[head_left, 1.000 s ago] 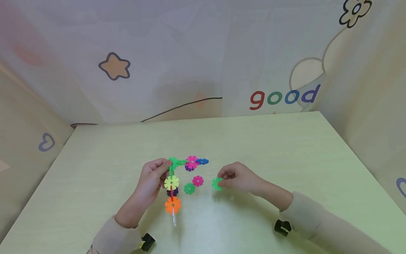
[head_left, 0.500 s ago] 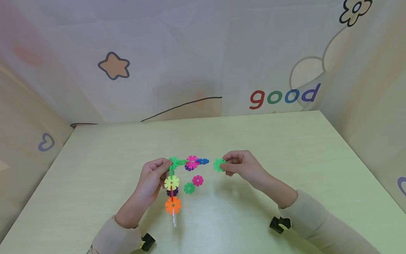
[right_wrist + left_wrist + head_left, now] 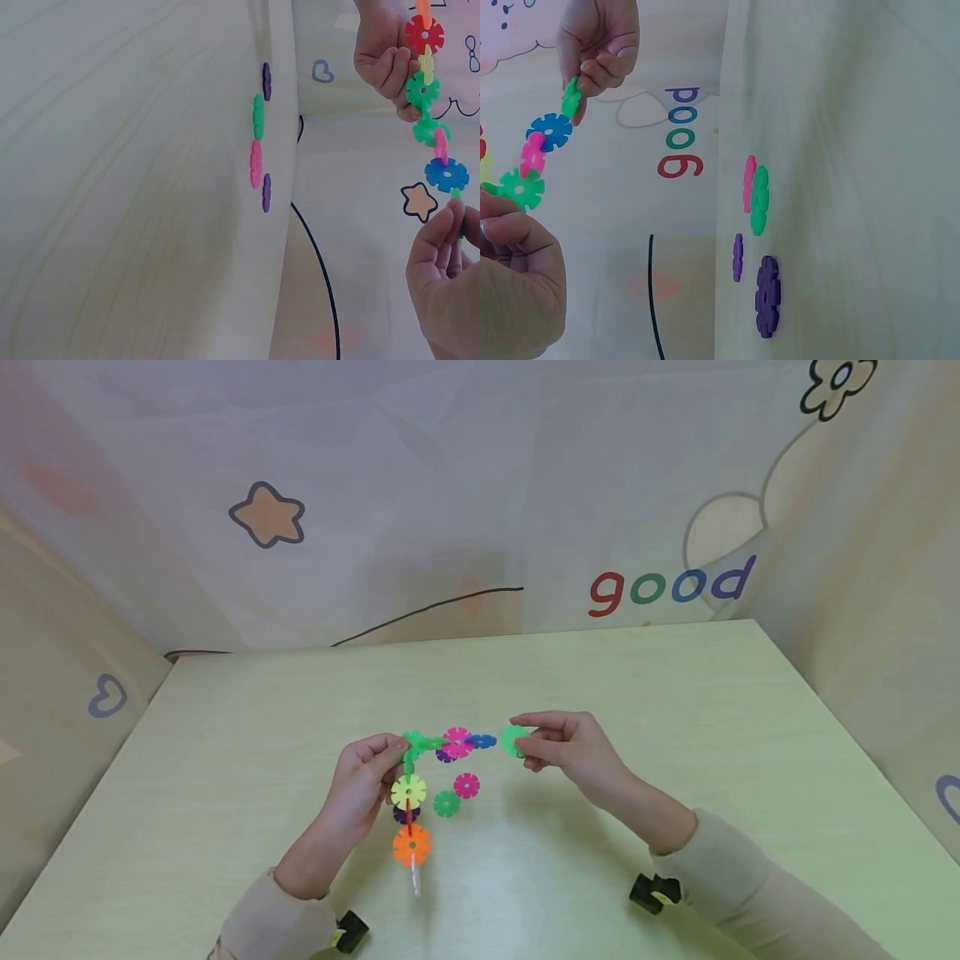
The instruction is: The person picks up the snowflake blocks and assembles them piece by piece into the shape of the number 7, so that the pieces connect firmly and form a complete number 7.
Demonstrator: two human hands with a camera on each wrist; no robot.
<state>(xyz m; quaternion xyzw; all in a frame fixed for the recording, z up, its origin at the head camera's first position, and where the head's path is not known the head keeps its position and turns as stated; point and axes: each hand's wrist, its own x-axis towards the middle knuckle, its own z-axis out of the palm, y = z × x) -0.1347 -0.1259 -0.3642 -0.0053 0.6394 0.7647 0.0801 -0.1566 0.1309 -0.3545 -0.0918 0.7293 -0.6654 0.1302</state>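
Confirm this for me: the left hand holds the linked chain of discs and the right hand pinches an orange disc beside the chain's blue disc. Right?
Not quite: the right hand pinches a green disc, not an orange one, as the head view shows. The left hand does hold the linked chain, with its blue disc beside the green one.

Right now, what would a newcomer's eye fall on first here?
The bent chain of bright notched discs, held near its bend by the left hand, stands out first. Close to its blue disc, the right hand pinches a green disc. On the backdrop behind, the colourful word good probably draws the eye next.
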